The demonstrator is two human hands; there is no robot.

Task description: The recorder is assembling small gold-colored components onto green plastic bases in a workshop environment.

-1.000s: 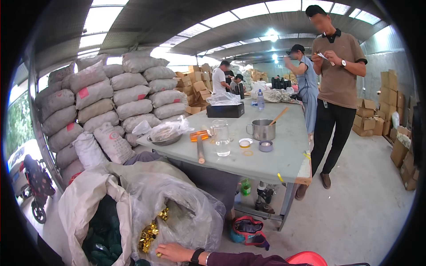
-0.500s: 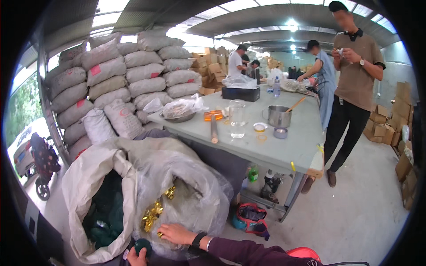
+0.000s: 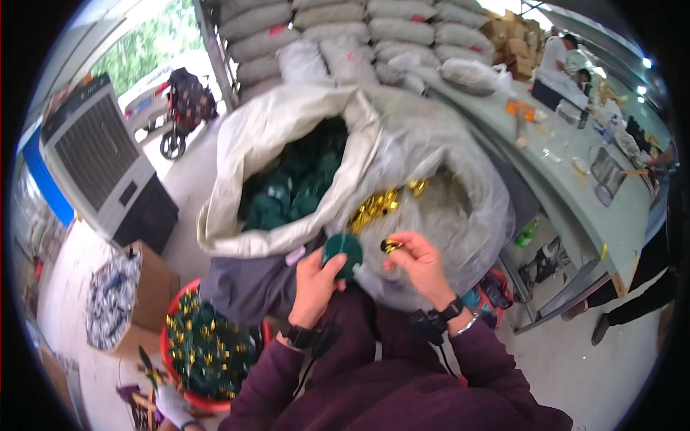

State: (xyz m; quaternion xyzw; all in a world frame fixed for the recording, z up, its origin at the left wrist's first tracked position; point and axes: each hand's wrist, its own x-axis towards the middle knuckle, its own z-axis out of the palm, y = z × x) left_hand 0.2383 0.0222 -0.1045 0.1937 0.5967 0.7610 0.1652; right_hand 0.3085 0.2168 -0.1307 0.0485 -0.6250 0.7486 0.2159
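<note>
In front of my lap, my left hand [image 3: 314,285] is closed round a dark green ball [image 3: 343,251]. Just right of it, my right hand [image 3: 420,267] pinches a small shiny gold cap-like piece [image 3: 389,246] between thumb and fingers; the two pieces are apart. Beyond my hands, a white woven sack [image 3: 219,187] gapes with many dark green pieces [image 3: 291,190] inside. To its right sits a clear plastic bag [image 3: 474,237], its rim folded back, with a heap of gold pieces [image 3: 374,210] on it.
At lower left, a red basin [image 3: 167,348] holds green and gold pieces; another person's gloved hand [image 3: 172,404] is beside it. An open cardboard box [image 3: 149,298], a grey air cooler [image 3: 108,161] and a long table [image 3: 517,154] flank me. Stacked sacks [image 3: 327,14] stand behind.
The view has swung left and down. My right hand has left the gold heap with a gold piece and come near my left hand, which has risen into fuller view with the green ball.
</note>
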